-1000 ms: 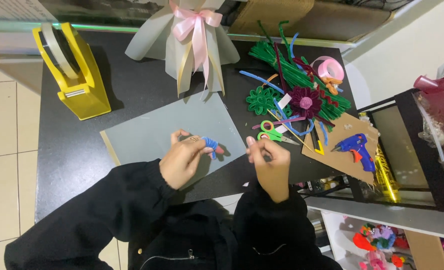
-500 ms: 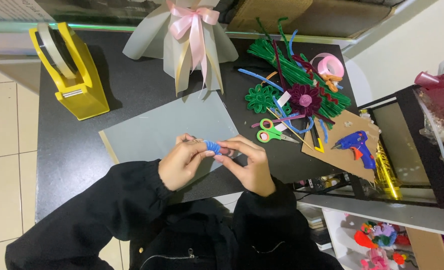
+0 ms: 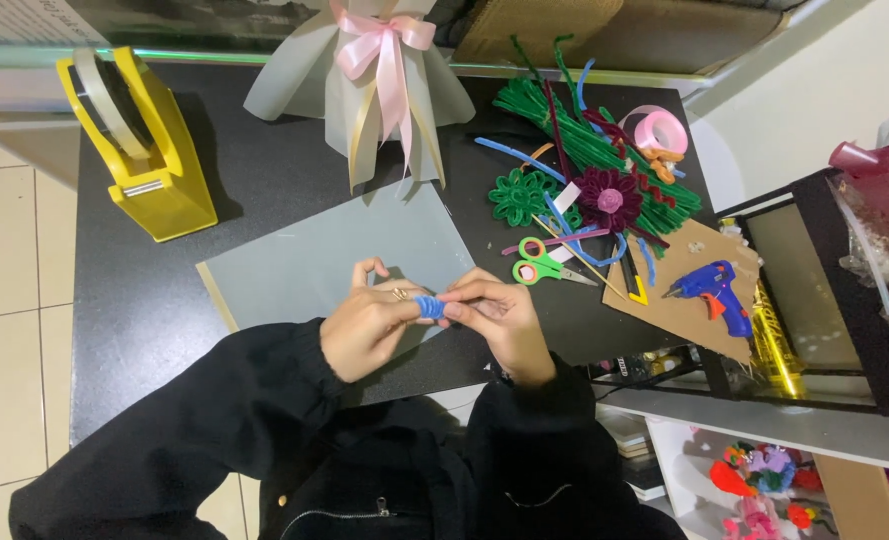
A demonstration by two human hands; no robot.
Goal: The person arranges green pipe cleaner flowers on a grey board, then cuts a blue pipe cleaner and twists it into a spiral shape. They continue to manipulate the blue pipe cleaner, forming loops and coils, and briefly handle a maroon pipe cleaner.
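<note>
Black surface point(image 3: 265, 170) under inspection, with pale tiled floor to the left of my hands. 1 grey sheet point(image 3: 335, 255) lies directly beneath and ahead of both hands, apparently as a working mat to protect the top.

My left hand point(image 3: 365, 330) is closed around a blue pipe cleaner point(image 3: 429, 306), which sits coiled about 1 finger; the finger seems to serve as a former for the coil. My right hand point(image 3: 495, 320) is pinched shut on the same coil from the opposite side, fingertips touching it, steadying the loose end. Both hands meet over the near edge of the sheet.

Just right of my right hand: green-handled scissors point(image 3: 540, 265), blades shut, kept within reach. Further right, a blue glue gun point(image 3: 715, 292) rests on a piece of brown cardboard point(image 3: 680, 310), presumably to catch drips. Ahead and right, a heap of pipe cleaners point(image 3: 585, 150) with finished flower shapes. Ahead, a wrapped bouquet cone with a pink bow point(image 3: 380, 45). Far left, a yellow tape dispenser point(image 3: 140, 150).
</note>
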